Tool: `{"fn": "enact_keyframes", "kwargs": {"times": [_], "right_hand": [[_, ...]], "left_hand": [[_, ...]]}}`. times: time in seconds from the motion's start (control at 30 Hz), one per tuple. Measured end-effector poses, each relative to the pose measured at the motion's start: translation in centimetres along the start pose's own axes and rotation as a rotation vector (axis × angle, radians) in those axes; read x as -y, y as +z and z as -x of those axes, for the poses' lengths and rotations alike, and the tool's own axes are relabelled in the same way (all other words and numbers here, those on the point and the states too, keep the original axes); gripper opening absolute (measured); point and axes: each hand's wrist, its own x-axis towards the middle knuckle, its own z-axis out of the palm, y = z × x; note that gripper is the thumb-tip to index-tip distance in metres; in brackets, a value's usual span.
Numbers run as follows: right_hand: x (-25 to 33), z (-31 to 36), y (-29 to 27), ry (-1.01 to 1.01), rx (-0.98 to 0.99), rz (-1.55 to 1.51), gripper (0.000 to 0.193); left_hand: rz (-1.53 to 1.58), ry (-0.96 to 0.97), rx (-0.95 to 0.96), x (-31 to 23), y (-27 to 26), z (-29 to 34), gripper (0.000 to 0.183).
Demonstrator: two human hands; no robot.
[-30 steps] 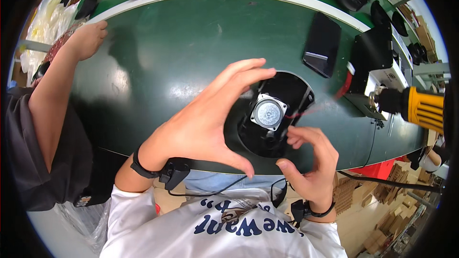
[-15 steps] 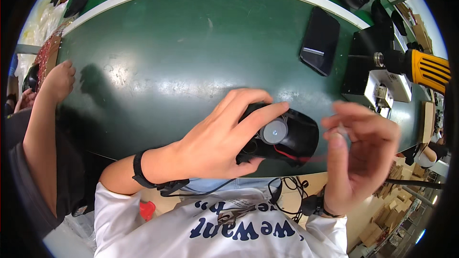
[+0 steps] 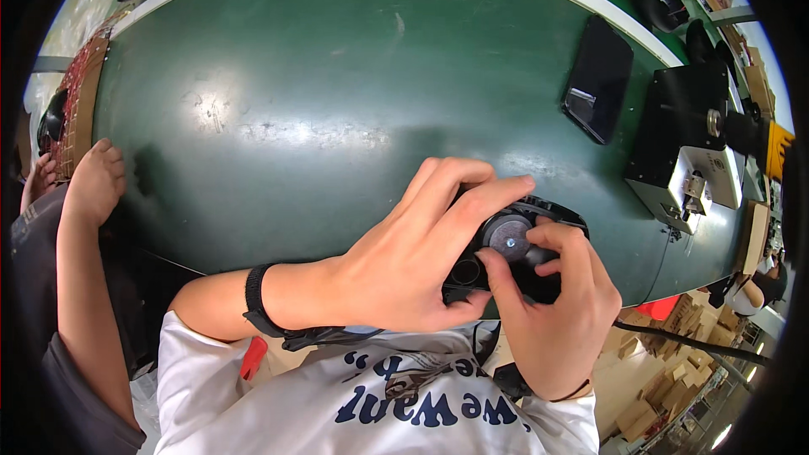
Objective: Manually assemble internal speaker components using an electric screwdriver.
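Observation:
A curved black plastic housing [image 3: 552,205] is held near the table's front edge. Set into it is a round dark grey disc [image 3: 509,238] with a small shiny spot at its centre. My left hand [image 3: 413,261] wraps over the housing's left side, fingers across the top and thumb at the lower edge. With thumb and fingertips on two sides of the disc, my right hand [image 3: 560,286] is closed on it. Below and left of the disc shows a round black ring opening [image 3: 464,270]. The housing's right end is partly hidden by my right hand.
A black phone [image 3: 600,80] lies on the green table [image 3: 320,59] at the far right. Beside it stand a black boxy machine [image 3: 681,122] and a yellow-handled tool [image 3: 779,152]. Another person's hand [image 3: 97,177] rests at the left edge, near a cardboard box [image 3: 84,109].
My right hand has come in from the right, where it was pinched near a red wire, onto the disc. The wire no longer shows. My left hand keeps its hold.

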Motion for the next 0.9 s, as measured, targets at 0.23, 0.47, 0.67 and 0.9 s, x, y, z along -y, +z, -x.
{"fn": "enact_keyframes", "kwargs": {"times": [0.23,0.47,0.67,0.9], "right_hand": [[0.0,0.1,0.2,0.072,0.016,-0.045,0.035],[-0.2,0.0,0.0,0.058,-0.008,-0.077,0.034],[-0.2,0.0,-0.9,0.072,0.046,-0.091,0.033],[-0.4,0.1,-0.5,0.103,0.047,-0.151,0.035]], "left_hand": [[-0.029,0.05,-0.052,0.3,0.4,-0.1,0.077],[-0.009,0.01,-0.021,0.0,0.2,0.0,0.075],[0.005,0.006,-0.01,-0.2,-0.3,-0.3,0.081],[-0.005,0.038,0.006,-0.1,-0.3,-0.2,0.084]]}}
